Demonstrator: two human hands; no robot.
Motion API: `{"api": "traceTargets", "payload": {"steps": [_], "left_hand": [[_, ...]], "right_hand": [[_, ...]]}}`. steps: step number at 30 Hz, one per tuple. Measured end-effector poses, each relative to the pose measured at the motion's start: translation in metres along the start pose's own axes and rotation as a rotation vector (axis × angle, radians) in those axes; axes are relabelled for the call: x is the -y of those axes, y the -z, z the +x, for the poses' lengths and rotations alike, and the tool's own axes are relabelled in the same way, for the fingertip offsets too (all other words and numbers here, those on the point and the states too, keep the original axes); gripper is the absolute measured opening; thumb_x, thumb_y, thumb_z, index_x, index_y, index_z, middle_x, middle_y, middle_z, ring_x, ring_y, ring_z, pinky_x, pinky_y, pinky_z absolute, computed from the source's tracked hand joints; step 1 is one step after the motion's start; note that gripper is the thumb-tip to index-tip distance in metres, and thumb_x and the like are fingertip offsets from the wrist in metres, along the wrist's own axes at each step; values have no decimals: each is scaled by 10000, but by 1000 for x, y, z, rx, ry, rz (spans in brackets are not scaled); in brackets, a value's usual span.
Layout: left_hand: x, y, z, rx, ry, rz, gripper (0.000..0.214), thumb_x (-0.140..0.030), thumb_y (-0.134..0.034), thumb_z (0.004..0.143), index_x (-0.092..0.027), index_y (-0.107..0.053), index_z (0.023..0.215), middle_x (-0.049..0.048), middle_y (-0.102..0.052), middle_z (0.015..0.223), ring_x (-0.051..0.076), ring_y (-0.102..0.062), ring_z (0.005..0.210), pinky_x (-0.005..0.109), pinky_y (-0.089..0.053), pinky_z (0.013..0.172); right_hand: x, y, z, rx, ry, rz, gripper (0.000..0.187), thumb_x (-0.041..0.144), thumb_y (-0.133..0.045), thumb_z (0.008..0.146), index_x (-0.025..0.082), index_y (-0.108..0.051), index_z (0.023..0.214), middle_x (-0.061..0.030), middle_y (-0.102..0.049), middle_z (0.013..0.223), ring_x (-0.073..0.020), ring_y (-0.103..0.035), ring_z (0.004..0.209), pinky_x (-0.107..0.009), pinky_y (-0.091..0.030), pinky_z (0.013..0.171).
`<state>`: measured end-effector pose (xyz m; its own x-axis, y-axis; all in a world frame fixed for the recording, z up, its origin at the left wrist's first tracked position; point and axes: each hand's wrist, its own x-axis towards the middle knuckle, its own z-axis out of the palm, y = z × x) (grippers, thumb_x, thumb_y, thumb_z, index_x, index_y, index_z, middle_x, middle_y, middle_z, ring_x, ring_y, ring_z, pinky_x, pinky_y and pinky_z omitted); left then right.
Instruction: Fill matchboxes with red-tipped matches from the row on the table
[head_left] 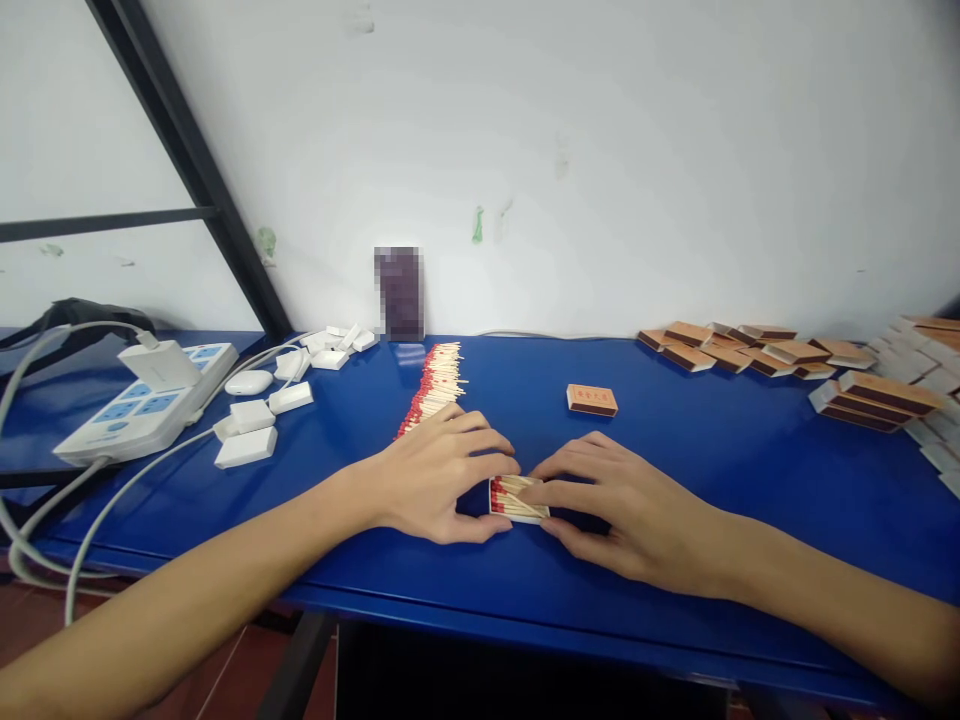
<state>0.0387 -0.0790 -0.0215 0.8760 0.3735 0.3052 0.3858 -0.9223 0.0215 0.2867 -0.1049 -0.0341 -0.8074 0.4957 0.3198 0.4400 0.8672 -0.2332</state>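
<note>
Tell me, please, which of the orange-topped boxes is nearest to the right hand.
The orange-topped box lying by itself on the blue table, just beyond the right hand; the other orange-topped boxes are grouped farther to the right.

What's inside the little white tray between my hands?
The tray holds red-headed matches. Your right hand covers part of them, and anything lying beneath the top matches is hidden.

My left grip (439, 485) and right grip (630, 505) are bare, slender-fingered; both my slim forearms (225, 575) are bare as well
</note>
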Motion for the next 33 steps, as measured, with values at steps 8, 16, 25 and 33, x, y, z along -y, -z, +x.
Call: {"api": "traceTargets", "payload": {"steps": [8,16,25,33], "left_hand": [[0,1,-1,-31,-22,6,321,-446,-630,849,-155,-658,984,43,-690,867,184,-554,803,328,-387,765],[-1,3,-1,-24,-41,21,272,-419,-626,873,-159,-652,950,29,-679,813,176,-545,779,319,-366,748],[2,1,-4,-44,-34,-3,312,-417,-660,851,-150,-653,1012,29,-688,834,179,-550,824,318,-393,762],[1,3,-3,-1,-11,-17,274,-412,-629,876,-168,-656,998,43,-697,861,192,-563,843,322,-395,773]], "right_hand": [[2,0,2,-10,-34,36,207,241,-534,929,217,-649,1100,-78,-686,1059,-206,-610,923,-383,-464,828],[1,1,-1,11,-40,48,277,246,-450,982,244,-619,1202,-83,-667,1154,-215,-605,1025,-395,-485,884],[3,1,-1,42,-61,46,352,240,-425,999,324,-600,1293,-67,-645,1184,-217,-591,1070,-404,-494,896],[0,1,0,6,-60,60,361,288,-453,990,301,-571,1331,-79,-667,1169,-228,-614,1048,-423,-502,893]]}}
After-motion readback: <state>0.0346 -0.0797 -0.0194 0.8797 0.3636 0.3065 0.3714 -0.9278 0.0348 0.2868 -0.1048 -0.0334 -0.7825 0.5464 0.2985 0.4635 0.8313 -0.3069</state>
